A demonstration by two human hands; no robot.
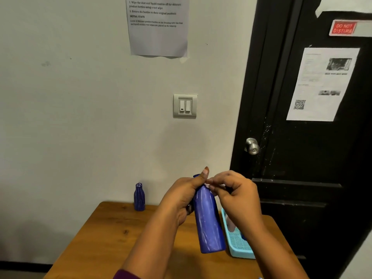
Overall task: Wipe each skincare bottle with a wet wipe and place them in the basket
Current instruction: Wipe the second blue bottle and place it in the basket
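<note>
My left hand [181, 198] grips a tall blue bottle [209, 222] near its neck and holds it upright above the wooden table [112, 238]. My right hand [237, 196] has its fingers curled at the bottle's top, pinching something small and pale that I cannot make out clearly. A second, smaller blue bottle [139, 197] stands at the table's far left edge by the wall. A light blue basket [239, 252] lies on the table to the right, partly behind my right forearm, with a pale item inside it.
The table stands against a white wall with a light switch [185, 106] and a taped paper sheet [158, 27]. A black door [312, 137] with a metal knob [252, 146] is close on the right.
</note>
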